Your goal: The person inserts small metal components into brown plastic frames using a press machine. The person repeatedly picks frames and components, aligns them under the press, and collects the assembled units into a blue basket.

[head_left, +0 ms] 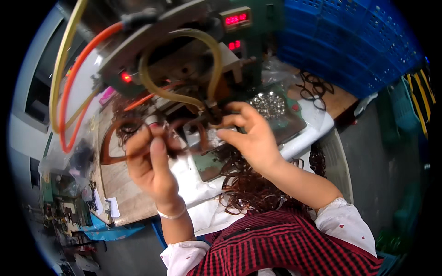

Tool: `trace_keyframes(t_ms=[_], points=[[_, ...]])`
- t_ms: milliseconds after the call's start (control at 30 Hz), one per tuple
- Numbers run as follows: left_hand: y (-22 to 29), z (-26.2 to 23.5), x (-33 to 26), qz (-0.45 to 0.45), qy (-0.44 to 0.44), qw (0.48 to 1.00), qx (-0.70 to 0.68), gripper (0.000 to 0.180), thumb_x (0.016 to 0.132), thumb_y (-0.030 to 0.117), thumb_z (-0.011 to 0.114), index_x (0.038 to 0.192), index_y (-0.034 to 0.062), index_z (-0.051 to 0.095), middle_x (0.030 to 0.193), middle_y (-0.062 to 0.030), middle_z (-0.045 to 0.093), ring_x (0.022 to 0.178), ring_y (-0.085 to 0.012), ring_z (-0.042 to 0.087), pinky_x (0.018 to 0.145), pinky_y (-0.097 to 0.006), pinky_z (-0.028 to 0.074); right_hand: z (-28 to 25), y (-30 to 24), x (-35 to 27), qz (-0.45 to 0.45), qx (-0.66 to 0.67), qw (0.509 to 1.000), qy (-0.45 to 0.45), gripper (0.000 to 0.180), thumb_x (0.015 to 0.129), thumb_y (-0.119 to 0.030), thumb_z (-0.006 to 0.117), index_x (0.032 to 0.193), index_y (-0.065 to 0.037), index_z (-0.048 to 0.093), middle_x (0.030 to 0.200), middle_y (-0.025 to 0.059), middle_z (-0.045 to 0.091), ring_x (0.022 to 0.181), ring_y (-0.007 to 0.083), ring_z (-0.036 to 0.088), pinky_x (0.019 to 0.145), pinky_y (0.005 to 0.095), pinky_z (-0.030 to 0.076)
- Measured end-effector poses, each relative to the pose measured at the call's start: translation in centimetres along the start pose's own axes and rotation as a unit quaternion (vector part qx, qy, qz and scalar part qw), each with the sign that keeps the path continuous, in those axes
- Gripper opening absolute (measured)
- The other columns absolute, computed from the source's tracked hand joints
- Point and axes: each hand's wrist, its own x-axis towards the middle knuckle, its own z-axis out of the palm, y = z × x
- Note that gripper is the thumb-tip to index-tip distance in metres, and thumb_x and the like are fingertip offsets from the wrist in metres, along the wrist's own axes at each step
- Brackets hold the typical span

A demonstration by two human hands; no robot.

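Observation:
My left hand (154, 165) pinches a brown translucent eyeglass frame (110, 146) near its middle, thumb and forefinger together. One rim reaches out to the left, and the other, blurred, lies under the machine's work head (209, 112). Close by that head, my right hand (253, 135) has its thumb and fingers drawn together. Whatever sits between those fingertips is too small and blurred to name. Beyond the right hand, many small shiny metal parts (268, 105) are heaped on a green tray (294, 120). A pile of brown eyeglass frames (251, 181) lies below my right wrist, against my checked apron.
The green machine (258, 60) with red displays stands ahead, yellowish tubes (216, 50) and an orange hose (80, 60) looping around it. Blue plastic crates (350, 41) rise at the far right. Dark frame loops (317, 87) lie on the table near them.

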Motion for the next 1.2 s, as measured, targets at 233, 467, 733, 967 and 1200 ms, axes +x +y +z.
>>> trace_keyframes(t_ms=[233,467,733,967,1200], points=[[0.9,-1.3,-2.4,-0.050,0.067,0.993,-0.083,0.022,0.101,0.018,0.049,0.111,-0.0010,0.054,0.075,-0.0092,0.059,0.055,-0.0122,0.053,0.046,-0.021,0.044,-2.7,2.6,1.8,-0.102,-0.217,0.970,0.021,0.036,0.076,-0.006,0.073,0.110,0.000,0.063,0.094,0.0111,0.068,0.093,0.0215,0.064,0.087,0.0317,0.049],[-0.4,-1.1,2.1,0.106,-0.033,0.981,0.158,0.016,0.093,0.002,0.061,0.107,-0.0045,0.058,0.092,-0.0083,0.065,0.074,-0.0113,0.064,0.064,-0.020,0.050,-13.8,6.7,4.3,-0.197,-0.682,0.698,0.097,0.022,0.075,-0.016,0.072,0.094,-0.005,0.070,0.111,0.0135,0.062,0.112,0.0334,0.055,0.092,0.0430,0.046],[-3.1,-2.8,-5.5,-0.128,0.052,0.990,-0.039,0.016,0.099,0.012,0.052,0.104,-0.0009,0.059,0.074,-0.0091,0.062,0.059,-0.0123,0.057,0.049,-0.022,0.045,-14.3,6.1,5.1,-0.275,-0.629,0.719,0.110,0.016,0.079,-0.016,0.063,0.088,-0.006,0.071,0.087,0.0125,0.067,0.085,0.0327,0.062,0.076,0.0416,0.050],[-0.3,-0.4,1.7,0.107,-0.011,0.984,0.141,0.017,0.099,0.013,0.054,0.109,-0.0002,0.061,0.078,-0.0083,0.066,0.062,-0.0096,0.058,0.052,-0.021,0.046,-14.3,5.1,5.5,-0.171,-0.449,0.869,0.118,0.012,0.084,-0.013,0.066,0.088,-0.004,0.073,0.083,0.0087,0.071,0.080,0.0168,0.066,0.073,0.0278,0.050],[-1.6,-1.2,-4.7,-0.059,0.002,0.998,-0.026,0.014,0.094,0.004,0.059,0.107,-0.0019,0.058,0.093,-0.0123,0.068,0.072,-0.0134,0.065,0.055,-0.022,0.052,-12.2,3.2,3.4,-0.060,-0.116,0.988,0.082,0.016,0.089,-0.004,0.060,0.101,0.000,0.070,0.092,0.0064,0.071,0.083,0.0125,0.065,0.078,0.0244,0.050]])
